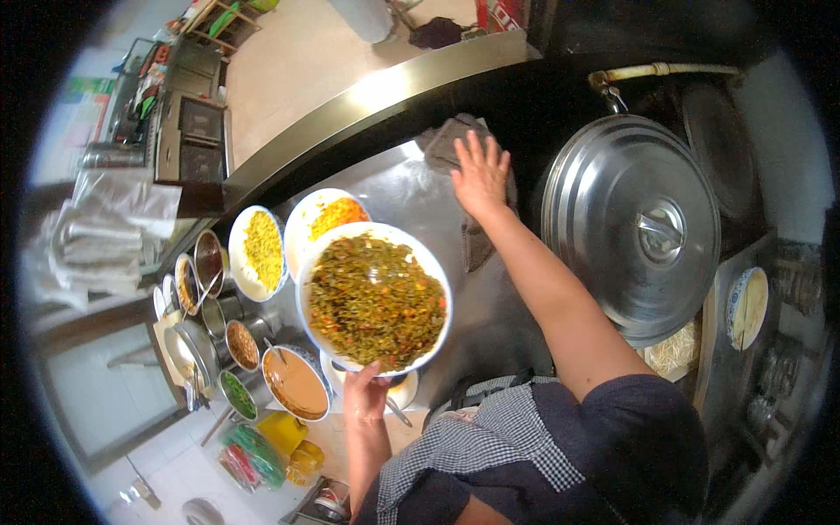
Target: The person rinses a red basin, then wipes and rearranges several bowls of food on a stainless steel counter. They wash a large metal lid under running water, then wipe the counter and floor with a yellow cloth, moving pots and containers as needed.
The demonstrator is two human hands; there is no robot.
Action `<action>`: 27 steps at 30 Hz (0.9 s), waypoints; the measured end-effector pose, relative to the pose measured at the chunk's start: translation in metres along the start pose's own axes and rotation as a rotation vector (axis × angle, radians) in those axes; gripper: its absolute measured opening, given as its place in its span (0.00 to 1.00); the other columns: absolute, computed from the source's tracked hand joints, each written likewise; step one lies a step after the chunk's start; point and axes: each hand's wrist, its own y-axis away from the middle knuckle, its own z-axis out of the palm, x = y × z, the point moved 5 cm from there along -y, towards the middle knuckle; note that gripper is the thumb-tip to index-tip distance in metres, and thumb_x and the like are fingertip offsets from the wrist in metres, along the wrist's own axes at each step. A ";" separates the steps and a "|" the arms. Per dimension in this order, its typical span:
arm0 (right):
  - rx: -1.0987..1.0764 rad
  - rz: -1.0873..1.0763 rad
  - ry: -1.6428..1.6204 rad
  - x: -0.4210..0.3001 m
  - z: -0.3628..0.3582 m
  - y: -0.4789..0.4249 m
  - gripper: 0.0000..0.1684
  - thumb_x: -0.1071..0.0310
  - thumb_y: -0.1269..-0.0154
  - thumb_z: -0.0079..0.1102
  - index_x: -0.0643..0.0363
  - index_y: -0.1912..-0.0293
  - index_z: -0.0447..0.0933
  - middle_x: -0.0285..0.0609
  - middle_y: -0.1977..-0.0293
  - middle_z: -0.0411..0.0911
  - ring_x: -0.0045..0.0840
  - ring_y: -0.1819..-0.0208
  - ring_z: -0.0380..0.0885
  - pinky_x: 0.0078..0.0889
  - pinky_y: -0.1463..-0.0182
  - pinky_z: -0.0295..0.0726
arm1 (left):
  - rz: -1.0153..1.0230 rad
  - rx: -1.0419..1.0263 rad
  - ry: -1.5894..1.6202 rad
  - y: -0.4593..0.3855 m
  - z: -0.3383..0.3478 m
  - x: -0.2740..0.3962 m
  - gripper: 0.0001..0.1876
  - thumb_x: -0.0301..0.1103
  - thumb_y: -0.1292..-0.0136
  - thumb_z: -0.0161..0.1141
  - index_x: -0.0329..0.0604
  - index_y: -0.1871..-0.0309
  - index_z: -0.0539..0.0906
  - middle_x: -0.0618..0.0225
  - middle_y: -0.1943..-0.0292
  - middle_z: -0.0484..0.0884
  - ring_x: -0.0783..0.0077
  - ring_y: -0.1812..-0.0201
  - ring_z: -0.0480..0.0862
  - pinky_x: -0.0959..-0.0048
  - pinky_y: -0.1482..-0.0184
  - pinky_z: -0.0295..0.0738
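Note:
My left hand (366, 397) grips the near rim of a white bowl (448, 328), thumb over the edge. Chopped green pickled vegetables with red bits (377, 298) fill the bowl, which is held above a stainless steel counter (485, 315). Farther out, my right hand (484, 174) is spread palm down over a dark brown cloth (446, 141), fingers apart. Part of the cloth shows below the wrist. Behind the held bowl are a bowl of yellow and orange chopped food (338, 220) and another bowl of yellow chopped food (264, 252).
A large lidded steel pot (610, 262) stands at the right, by a tap (613, 98). At the left are a bowl of brown sauce (295, 384), chopped greens (237, 395) and several other containers. A metal ledge (387, 82) borders the counter's far side. A patterned bowl (748, 308) sits far right.

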 end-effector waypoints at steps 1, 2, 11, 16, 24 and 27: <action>-0.006 0.025 -0.002 0.001 -0.006 0.009 0.34 0.56 0.37 0.56 0.48 0.32 0.60 0.40 0.29 0.49 0.48 0.30 0.49 0.64 0.33 0.53 | -0.021 -0.064 0.019 0.007 0.005 -0.007 0.32 0.21 0.48 0.61 0.41 0.38 0.66 0.61 0.49 0.77 0.65 0.55 0.82 0.72 0.63 0.82; -0.046 0.082 -0.049 0.001 -0.010 0.019 0.35 0.56 0.37 0.56 0.48 0.32 0.59 0.40 0.28 0.48 0.49 0.30 0.49 0.64 0.35 0.56 | 0.010 -0.105 0.071 0.015 0.013 -0.012 0.32 0.20 0.48 0.60 0.40 0.37 0.64 0.60 0.46 0.75 0.61 0.49 0.80 0.66 0.55 0.82; -0.028 -0.145 -0.035 0.021 -0.032 0.193 0.40 0.58 0.38 0.59 0.51 0.30 0.54 0.41 0.28 0.43 0.49 0.29 0.44 0.58 0.34 0.56 | -0.154 -0.335 0.061 0.025 0.015 -0.087 0.35 0.19 0.46 0.57 0.41 0.33 0.60 0.56 0.41 0.71 0.55 0.41 0.75 0.55 0.42 0.75; -0.148 0.004 -0.512 0.041 -0.069 0.288 0.29 0.63 0.38 0.58 0.57 0.38 0.64 0.52 0.38 0.63 0.46 0.34 0.58 0.44 0.34 0.60 | -0.128 -0.369 0.037 0.027 -0.004 -0.095 0.37 0.18 0.49 0.59 0.44 0.33 0.60 0.58 0.44 0.74 0.58 0.45 0.77 0.62 0.48 0.79; 0.008 0.522 -1.143 0.118 -0.105 0.302 0.24 0.57 0.26 0.44 0.65 0.42 0.68 0.43 0.47 0.72 0.27 0.47 0.71 0.27 0.40 0.65 | -0.156 -0.299 -0.008 0.030 -0.006 -0.105 0.38 0.15 0.46 0.55 0.47 0.32 0.55 0.57 0.45 0.73 0.62 0.52 0.79 0.67 0.58 0.81; -0.206 0.284 -1.204 0.050 -0.136 0.254 0.23 0.61 0.27 0.46 0.67 0.41 0.67 0.41 0.48 0.73 0.24 0.46 0.68 0.27 0.40 0.64 | -0.173 -0.302 -0.104 0.032 0.000 -0.106 0.36 0.15 0.45 0.54 0.46 0.32 0.56 0.56 0.46 0.74 0.62 0.53 0.80 0.66 0.58 0.82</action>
